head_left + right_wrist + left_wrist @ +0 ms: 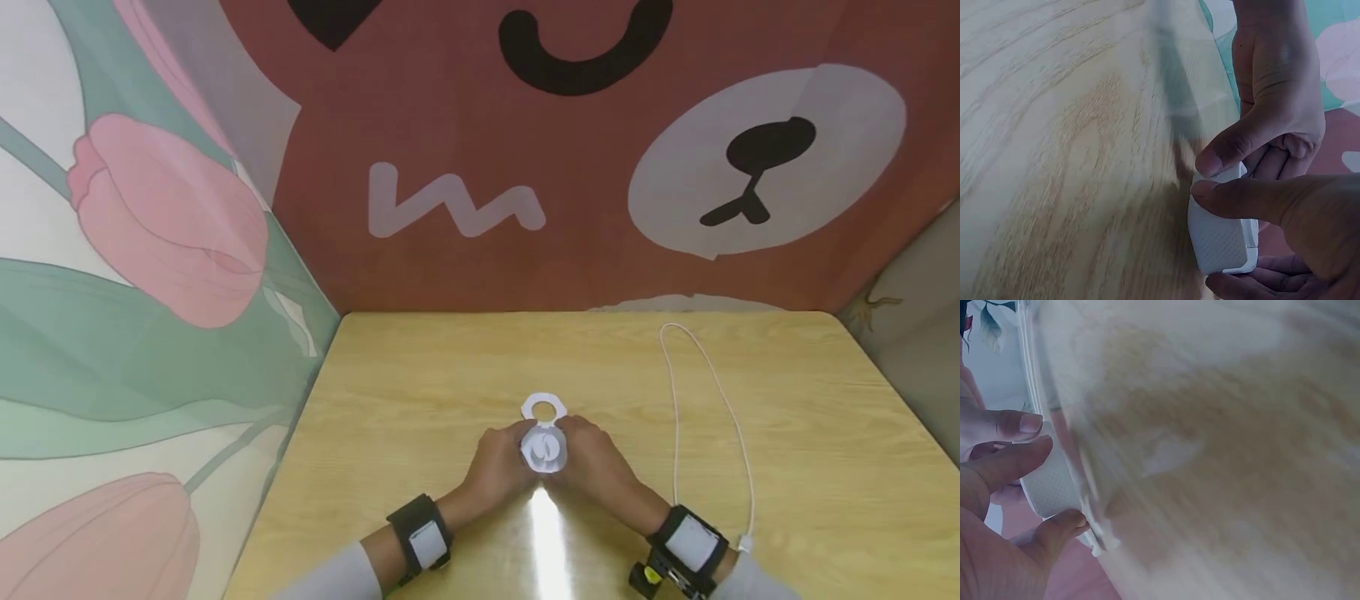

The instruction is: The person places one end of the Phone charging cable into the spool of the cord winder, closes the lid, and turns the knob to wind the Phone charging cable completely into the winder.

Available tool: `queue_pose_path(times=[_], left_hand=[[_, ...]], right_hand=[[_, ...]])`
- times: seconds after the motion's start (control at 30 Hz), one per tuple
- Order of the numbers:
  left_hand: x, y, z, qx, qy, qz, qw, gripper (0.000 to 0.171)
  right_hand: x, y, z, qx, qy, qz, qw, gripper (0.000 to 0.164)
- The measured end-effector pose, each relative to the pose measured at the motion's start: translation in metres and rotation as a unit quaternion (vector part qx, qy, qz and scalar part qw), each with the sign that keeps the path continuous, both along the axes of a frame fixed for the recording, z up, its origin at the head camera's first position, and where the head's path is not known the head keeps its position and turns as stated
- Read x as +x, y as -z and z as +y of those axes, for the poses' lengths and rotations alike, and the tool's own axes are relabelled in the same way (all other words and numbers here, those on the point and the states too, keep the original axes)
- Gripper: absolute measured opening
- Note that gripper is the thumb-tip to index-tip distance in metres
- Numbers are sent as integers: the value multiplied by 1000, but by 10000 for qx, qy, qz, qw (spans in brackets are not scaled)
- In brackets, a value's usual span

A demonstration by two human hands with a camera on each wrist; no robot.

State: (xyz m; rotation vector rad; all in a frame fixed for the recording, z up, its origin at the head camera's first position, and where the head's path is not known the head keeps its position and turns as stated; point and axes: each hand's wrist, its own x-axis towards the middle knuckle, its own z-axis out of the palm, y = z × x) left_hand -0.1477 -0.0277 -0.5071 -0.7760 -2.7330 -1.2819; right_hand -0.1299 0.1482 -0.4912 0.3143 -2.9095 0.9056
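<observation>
A small white faceted case (557,461) is held by both hands near the middle of the table. Its ring-shaped lid (528,411) is hinged open on the far side, and a round white insert (545,447) shows inside. On the near left side my left hand (498,462) grips it; opposite, my right hand (600,458) grips the other side. The right wrist view shows both thumbs on the textured face of the case (1222,240), with right-hand fingers at its lower edge. Much of the fingers is hidden behind it.
A thin white cable (731,404) loops over the wooden table (420,358) and runs to the right wrist strap (690,546). A black strap (420,537) is on the left wrist. Printed walls stand behind and left of the table.
</observation>
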Motion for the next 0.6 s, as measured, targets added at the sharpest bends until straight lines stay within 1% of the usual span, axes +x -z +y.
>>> queue_pose_path(times=[0.13, 0.23, 0.3, 0.43, 0.6], left_hand=[[-3, 3, 4, -17, 7, 76, 10000, 51], [-4, 5, 6, -41, -8, 50, 10000, 53], [-5, 5, 7, -55, -9, 94, 9999, 53], [-8, 6, 9, -35, 15, 228, 9997, 54], [-12, 9, 12, -92, 21, 333, 9994, 57]], right_hand=[[-2, 3, 2, -12, 33, -11, 10000, 49], [-5, 6, 4, -52, -68, -2, 10000, 49], [-7, 7, 6, -65, -147, 33, 9999, 50], [-11, 6, 9, -37, -224, 122, 9997, 57], [-16, 6, 12, -93, -243, 73, 9996, 62]])
